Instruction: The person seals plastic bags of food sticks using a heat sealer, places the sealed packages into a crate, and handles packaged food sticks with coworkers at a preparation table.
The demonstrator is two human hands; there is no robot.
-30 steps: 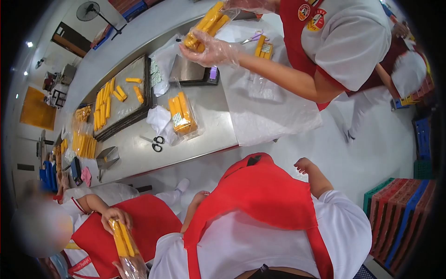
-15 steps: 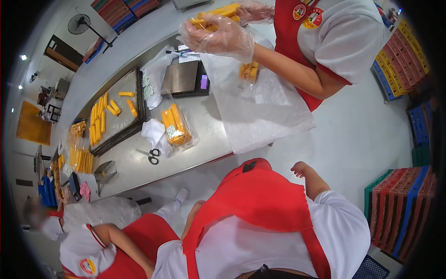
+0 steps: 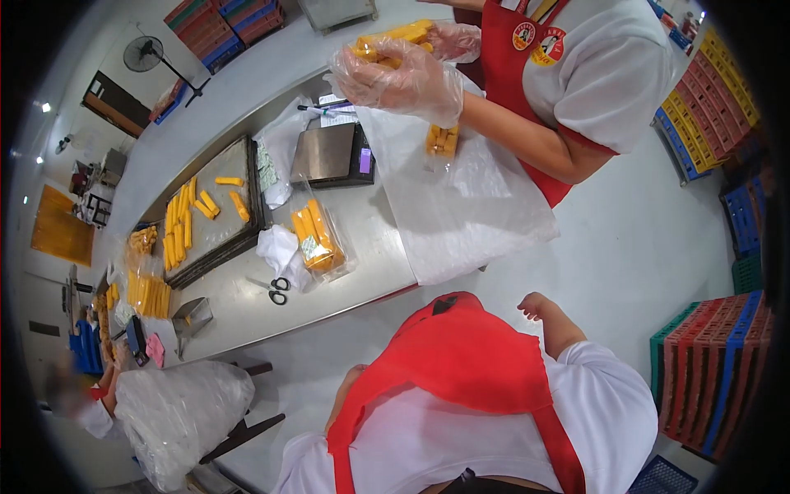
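Observation:
My right hand (image 3: 532,306) hangs beside my red apron (image 3: 461,346), above the grey floor, its fingers loosely bent and apart with nothing in them. At the apron's other side, my left hand (image 3: 354,377) shows only in part; its fingers are hidden. Neither hand touches the steel table (image 3: 370,267). On that table, nearest to me, lie a clear bag of yellow sticks (image 3: 317,239), a white cloth (image 3: 280,249) and black-handled scissors (image 3: 278,290). A co-worker's gloved hands hold yellow sticks (image 3: 403,37) at the top.
A tray (image 3: 216,202) with yellow sticks, a scale (image 3: 325,156) and plastic sheeting (image 3: 461,206) are on the table. A plastic-covered stool (image 3: 185,412) stands at lower left. Stacked crates (image 3: 712,370) stand at right; another person (image 3: 95,407) is at far left.
The co-worker at lower left who held a bag of yellow sticks has left the view, uncovering the stool. The other co-worker's gloved hands moved and closed round the sticks. My hands stayed low.

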